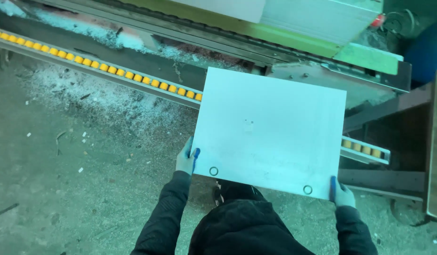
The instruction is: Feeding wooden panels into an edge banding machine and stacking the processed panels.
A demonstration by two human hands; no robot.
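- Head view, looking straight down: I hold a white rectangular panel [270, 130] flat in front of me, middle of the frame, slightly turned so its far corner points to the upper left.
- My left hand [186, 158], gloved pale with blue fingertips, grips the panel's near left corner; fingers curl over the edge, pinching it.
- My right hand [342, 192], same glove, clamps the near right corner, fingers closed on the edge.
- Two small round holes [213, 171] sit along the panel's near edge, one by each hand.
- Panel's far edge overlaps a rail of yellow rollers [100, 67] running from upper left down to the right.
- Green machine body [364, 56] across the top.
- Sawdust-strewn floor [76, 165] fills the left.
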